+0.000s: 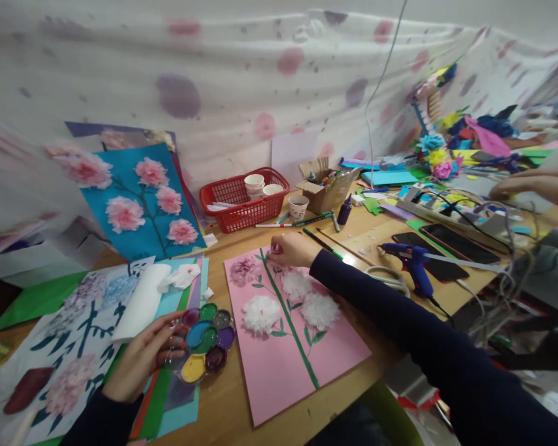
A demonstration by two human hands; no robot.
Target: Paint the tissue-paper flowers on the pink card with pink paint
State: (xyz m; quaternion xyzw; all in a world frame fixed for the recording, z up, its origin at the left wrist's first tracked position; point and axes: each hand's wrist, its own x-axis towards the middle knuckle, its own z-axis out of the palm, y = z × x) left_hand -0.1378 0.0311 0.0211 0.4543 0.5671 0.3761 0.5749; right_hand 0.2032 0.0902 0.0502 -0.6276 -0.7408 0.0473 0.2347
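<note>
My left hand (146, 353) grips the edge of a clear round paint palette (208, 339), whose wells hold green, blue, purple, yellow and dark red paint. A pink sheet (272, 384) lies beside it, with a painted green stem (291, 316) and leaves. Several ruffled paper flowers sit on the sheet: white ones such as this white flower (261, 314), and a purple-tinted flower (244, 271) at the upper left. Over the sheet's top edge, my right hand (292, 249) is closed, its fingertips down by the stem's upper end; what they pinch is not clear.
Behind stand a red basket (242, 214) with paper cups, a paper cup (298, 207) and a cardboard box (323, 192). A blue flower picture (144, 186) leans at the left. Rightward lie a glue gun (413, 263), phones and a power strip (451, 217). Another person's hand (516, 186) is far right.
</note>
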